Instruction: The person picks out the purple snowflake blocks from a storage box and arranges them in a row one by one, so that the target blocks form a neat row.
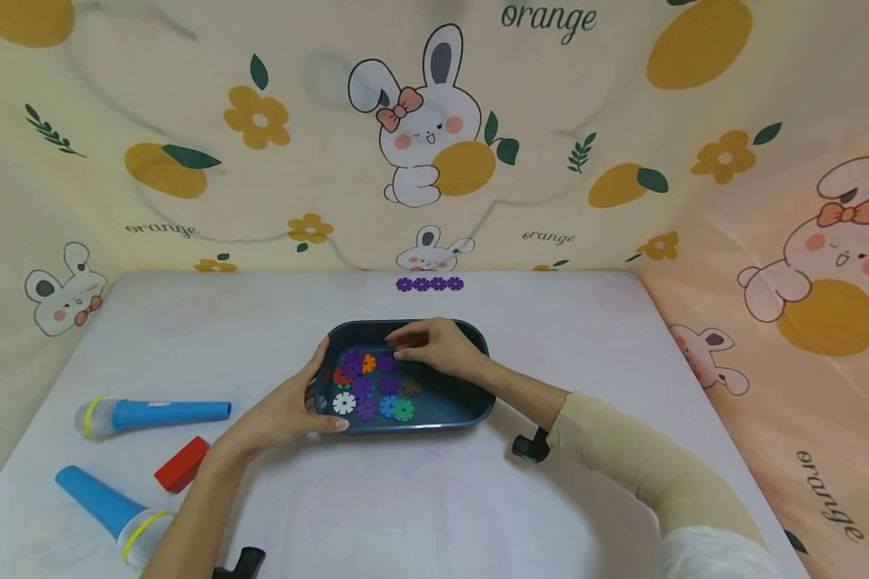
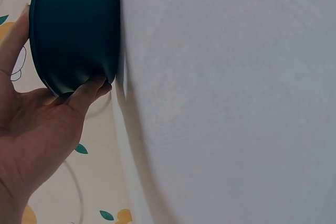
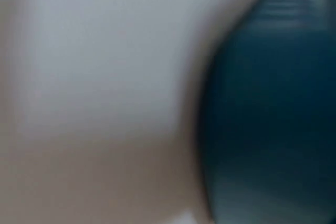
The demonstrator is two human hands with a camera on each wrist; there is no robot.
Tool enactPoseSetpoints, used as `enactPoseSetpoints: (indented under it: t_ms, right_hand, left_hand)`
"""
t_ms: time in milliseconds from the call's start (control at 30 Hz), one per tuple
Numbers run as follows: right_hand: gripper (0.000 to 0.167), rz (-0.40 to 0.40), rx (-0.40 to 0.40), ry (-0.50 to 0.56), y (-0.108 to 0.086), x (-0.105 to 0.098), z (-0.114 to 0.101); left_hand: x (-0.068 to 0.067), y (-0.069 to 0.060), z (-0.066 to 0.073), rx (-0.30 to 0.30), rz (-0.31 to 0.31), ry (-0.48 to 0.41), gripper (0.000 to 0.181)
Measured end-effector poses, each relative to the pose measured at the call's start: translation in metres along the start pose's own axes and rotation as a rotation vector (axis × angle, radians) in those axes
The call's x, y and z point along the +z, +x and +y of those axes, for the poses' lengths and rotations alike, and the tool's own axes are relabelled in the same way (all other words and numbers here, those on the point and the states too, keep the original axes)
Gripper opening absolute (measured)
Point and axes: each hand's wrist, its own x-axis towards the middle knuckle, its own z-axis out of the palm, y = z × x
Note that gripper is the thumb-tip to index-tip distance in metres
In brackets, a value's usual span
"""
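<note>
A dark blue tray [image 1: 449,402] with rounded corners stands mid-table. My left hand [image 1: 286,410] grips its left end, thumb at the near corner and fingers along the far side. The left wrist view shows that hand [image 2: 42,129] on the tray's end [image 2: 76,30]. Small flower-shaped plastic discs, including a white disc [image 1: 343,403], a green disc [image 1: 403,410] and several purple ones, lie in the tray's left half. My right hand [image 1: 442,347] reaches over them, thumb and forefinger slightly apart, close to a purple disc [image 1: 386,363]. In the right wrist view the tray's side [image 3: 273,103] is blurred.
A row of several purple flower discs [image 1: 430,284] lies at the table's back edge. On the left are a blue toy microphone [image 1: 170,412], a second microphone [image 1: 105,503] and a red block [image 1: 182,465]. A patterned cloth [image 1: 297,177] hangs behind the table.
</note>
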Motion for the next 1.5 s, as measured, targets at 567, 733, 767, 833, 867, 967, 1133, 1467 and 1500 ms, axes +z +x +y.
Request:
enactPoseSetpoints:
  t_ms: [567,733,767,833,867,967,1133,1467,1500]
  right_hand:
    - [0.028,0.185,0.182,-0.160,-0.002,0.042,-0.006]
    - [0.026,0.213,0.162,-0.204,-0.002,0.050,-0.005]
    - [0.026,0.215,0.161,-0.213,-0.002,0.051,-0.005]
    - [0.026,0.212,0.160,-0.224,-0.001,0.051,-0.006]
    - [0.026,0.209,0.160,-0.229,-0.001,0.051,-0.006]
    - [0.027,0.190,0.148,-0.256,-0.001,0.051,-0.007]
    - [0.021,0.149,0.106,-0.294,-0.002,0.051,-0.009]
    - [0.023,0.117,0.103,-0.168,-0.002,0.037,-0.015]
    - [0.024,0.118,0.092,-0.159,-0.002,0.034,-0.016]
  left_hand:
    - [0.001,-0.001,-0.006,-0.005,-0.008,-0.025,0.123]
    - [0.001,-0.002,-0.007,-0.004,-0.007,-0.009,0.123]
    - [0.001,-0.002,-0.006,-0.003,-0.006,-0.007,0.123]
    - [0.000,-0.001,-0.006,0.002,-0.003,-0.005,0.122]
    - [0.000,-0.001,-0.005,0.003,-0.002,0.000,0.121]
    - [0.000,-0.001,-0.005,0.005,-0.002,-0.003,0.122]
    - [0.000,-0.001,-0.005,-0.003,0.002,-0.005,0.122]
    - [0.001,0.000,-0.006,0.011,0.007,-0.005,0.121]
    - [0.001,0.000,-0.006,0.010,0.010,-0.001,0.121]
